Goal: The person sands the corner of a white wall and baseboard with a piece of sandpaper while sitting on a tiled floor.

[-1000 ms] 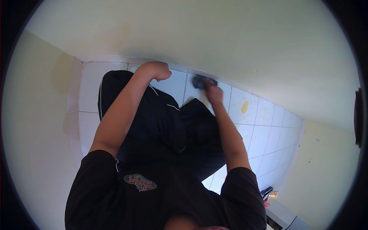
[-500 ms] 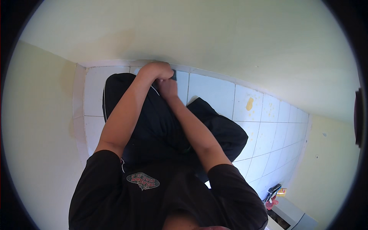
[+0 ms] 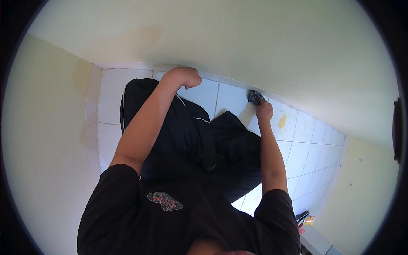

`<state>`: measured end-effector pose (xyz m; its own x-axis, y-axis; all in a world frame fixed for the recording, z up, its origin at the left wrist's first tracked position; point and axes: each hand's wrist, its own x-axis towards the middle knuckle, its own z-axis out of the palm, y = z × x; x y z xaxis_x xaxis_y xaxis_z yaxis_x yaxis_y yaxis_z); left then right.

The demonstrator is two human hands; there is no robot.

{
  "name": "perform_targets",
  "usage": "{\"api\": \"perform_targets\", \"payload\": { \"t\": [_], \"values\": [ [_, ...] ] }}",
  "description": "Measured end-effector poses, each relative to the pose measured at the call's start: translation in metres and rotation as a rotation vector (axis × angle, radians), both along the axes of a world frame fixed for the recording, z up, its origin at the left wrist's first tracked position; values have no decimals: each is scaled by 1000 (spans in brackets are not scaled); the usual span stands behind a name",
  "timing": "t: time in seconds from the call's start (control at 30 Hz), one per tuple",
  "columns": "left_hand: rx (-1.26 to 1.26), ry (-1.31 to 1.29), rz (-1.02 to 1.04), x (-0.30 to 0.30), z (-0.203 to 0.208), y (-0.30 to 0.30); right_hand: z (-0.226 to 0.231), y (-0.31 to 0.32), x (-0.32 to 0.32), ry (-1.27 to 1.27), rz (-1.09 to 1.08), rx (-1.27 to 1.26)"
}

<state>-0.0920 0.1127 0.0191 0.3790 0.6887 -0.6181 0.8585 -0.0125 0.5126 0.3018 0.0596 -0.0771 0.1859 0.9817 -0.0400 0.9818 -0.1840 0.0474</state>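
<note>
A crumpled dark grey cloth (image 3: 255,97) is pressed to the white tiled floor (image 3: 231,98), right beside the skirting (image 3: 238,86). My right hand (image 3: 264,111) grips it, arm stretched forward and to the right. Further left, my left hand (image 3: 188,77) is closed in a fist low by the same skirting, in front of my knee. Its fingers curl under, so whatever they may hold is hidden. A yellow stain (image 3: 282,121) lies on the tiles just right of my right hand.
A pale wall (image 3: 221,38) rises directly ahead, and another wall (image 3: 51,110) stands close on the left. My folded legs (image 3: 178,131) in black trousers rest on the floor. Fainter yellow spots mark tiles further right. Small items, including a yellow packet (image 3: 309,220), lie at the lower right.
My right hand has swung from beside my left hand out to the right along the skirting, taking the cloth with it. My left hand stays curled near the same place.
</note>
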Motion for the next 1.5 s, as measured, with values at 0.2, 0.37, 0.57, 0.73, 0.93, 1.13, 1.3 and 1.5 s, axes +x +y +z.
{"api": "perform_targets", "payload": {
  "t": [0.2, 0.37, 0.57, 0.73, 0.93, 1.13, 1.3, 1.5],
  "values": [
    [10, 9, -48, 13, -5, 4, -13, 9, -92, -44, -67, -85],
    [27, -35, -134, 7, -15, 12, -43, -19, -231, 60, 434, 112],
    [-16, -48, -31, 1, -21, 3, -34, -26, -247, 345, 694, 85],
    [14, -40, -57, 7, -15, 5, -33, -31, -109, 120, 385, -53],
    [-13, -4, -43, 16, -1, 7, -13, -19, -84, -4, 77, -13],
    [9, -63, -38, 8, -5, 2, -7, -70, -160, -77, 466, -230],
    [60, -80, -78, 13, 1, 0, -10, -83, -140, 28, 603, -228],
    [-18, -31, -77, 21, 9, 1, -9, -7, -169, -27, 428, -118]
  ]
}}
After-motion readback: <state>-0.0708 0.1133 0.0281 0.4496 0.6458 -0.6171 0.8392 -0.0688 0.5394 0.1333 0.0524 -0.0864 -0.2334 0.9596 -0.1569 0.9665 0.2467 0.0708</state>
